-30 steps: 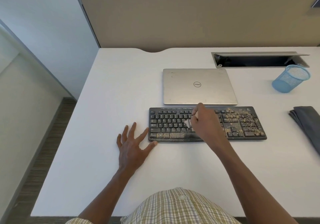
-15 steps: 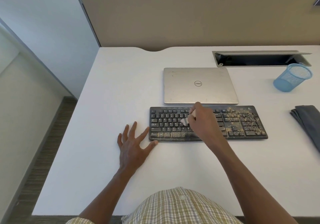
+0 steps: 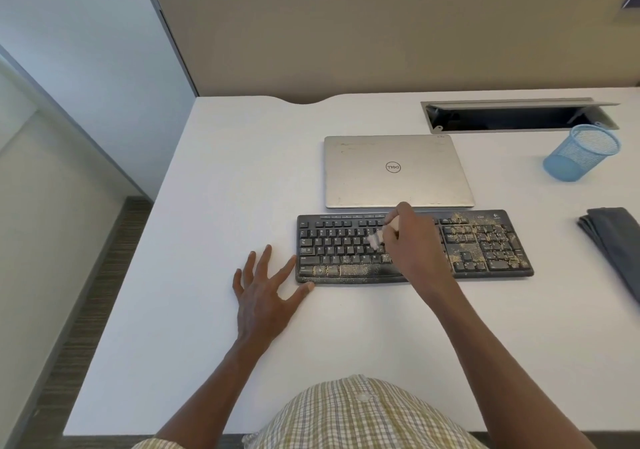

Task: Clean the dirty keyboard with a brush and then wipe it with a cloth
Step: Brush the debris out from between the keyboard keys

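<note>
A black keyboard [image 3: 346, 244] lies on the white desk [image 3: 214, 178], with tan dust thick on its number pad and along its bottom row. My right hand [image 3: 414, 244] hovers over the keyboard's middle and grips a small brush [image 3: 376, 239], whose pale bristles touch the letter keys. Most of the brush handle is hidden in my fist. My left hand [image 3: 265, 289] rests flat on the desk with fingers spread, and its thumb and forefinger touch the keyboard's left end. A folded dark grey cloth [image 3: 614, 244] lies at the desk's right edge.
A closed silver laptop [image 3: 398, 171] sits just behind the keyboard. A blue mesh pen cup [image 3: 581, 152] stands at the back right, beside an open cable slot [image 3: 516, 116]. A beige partition [image 3: 381, 39] runs along the desk's far edge. The desk's left edge drops to the floor.
My right hand has swept the brush back and forth a little across the middle letter keys. My left hand has stayed in place against the keyboard's left end.
</note>
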